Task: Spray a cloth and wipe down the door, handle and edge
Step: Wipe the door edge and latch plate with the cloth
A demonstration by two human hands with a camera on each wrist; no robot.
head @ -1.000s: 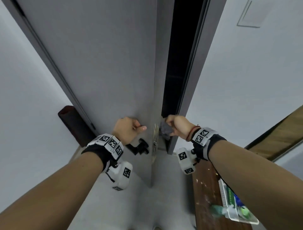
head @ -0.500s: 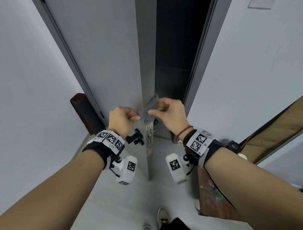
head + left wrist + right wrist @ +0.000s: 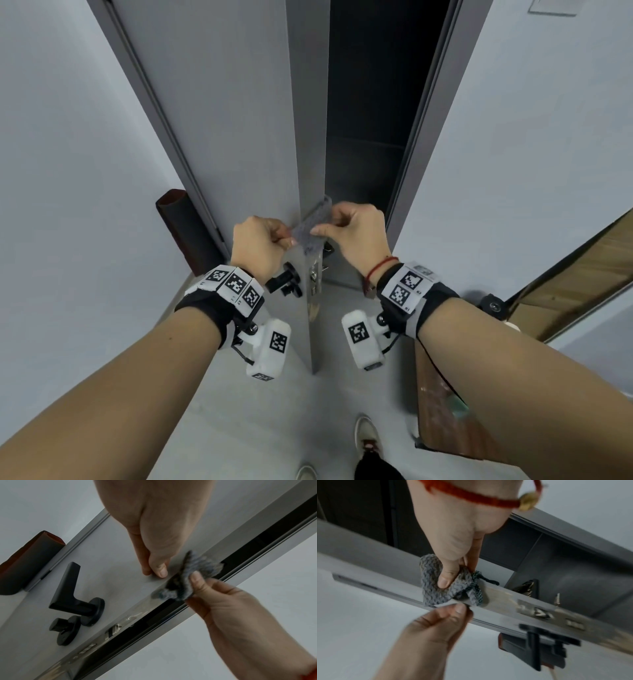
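The grey door (image 3: 233, 137) stands ajar, its narrow edge (image 3: 310, 164) facing me. A small grey knitted cloth (image 3: 313, 226) lies over that edge, above the black lever handle (image 3: 284, 279) and the metal lock plate (image 3: 314, 277). My right hand (image 3: 352, 233) pinches the cloth (image 3: 431, 588) between thumb and fingers and holds it on the edge. My left hand (image 3: 263, 243) is on the door's face, fingers curled, thumb and forefinger tips together just left of the cloth (image 3: 188, 577). In the left wrist view, no cloth shows between them.
A dark red-brown roll (image 3: 181, 233) leans by the frame on the left. A wooden surface (image 3: 442, 407) and a slanted wooden board (image 3: 582, 274) are on the right. A black thumb-turn (image 3: 63, 630) sits below the handle (image 3: 68, 588). My shoe (image 3: 364, 431) is on the grey floor.
My right hand has brought the cloth up from beside the lock plate to the door edge above the handle. My left hand rose next to it. Little has moved over the last half second.
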